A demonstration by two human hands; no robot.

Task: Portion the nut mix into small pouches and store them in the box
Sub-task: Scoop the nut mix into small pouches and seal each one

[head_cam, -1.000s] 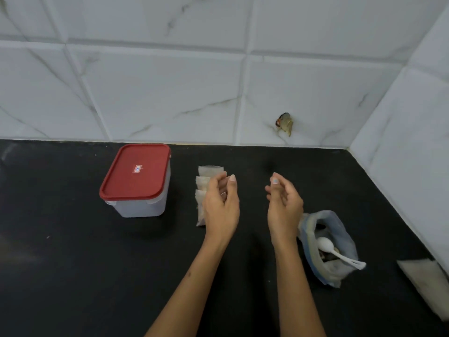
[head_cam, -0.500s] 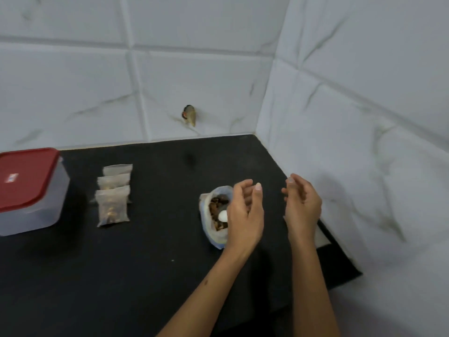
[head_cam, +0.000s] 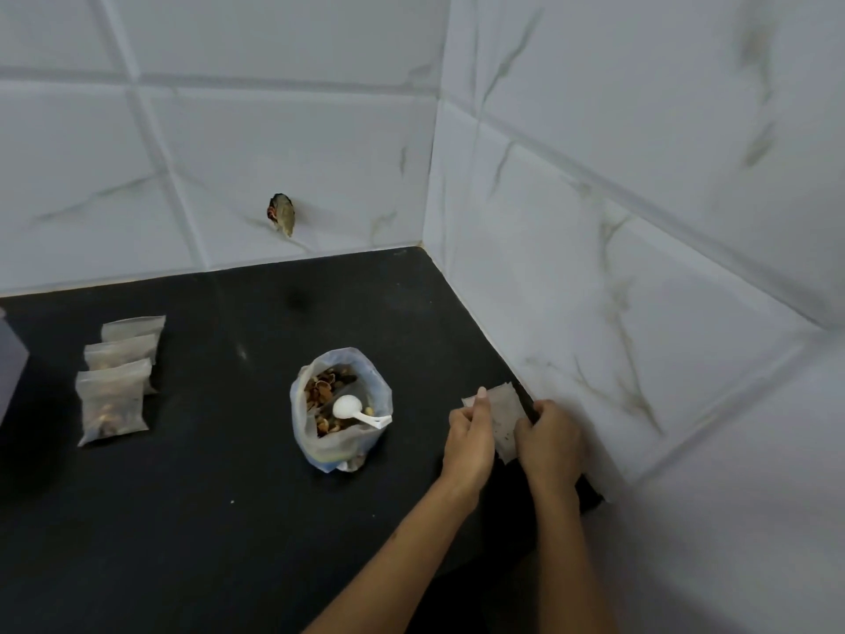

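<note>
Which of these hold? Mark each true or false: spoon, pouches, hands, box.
1. The spoon sits in the open bag of nut mix. True.
2. Three filled pouches lie left of the bag. True.
3. Both hands rest on the filled pouches. False: the left hand and right hand are at an empty pouch by the right wall.
4. The spoon is in the right hand. False: no hand touches it.
5. The filled pouches are in the box. False: they lie on the counter.
</note>
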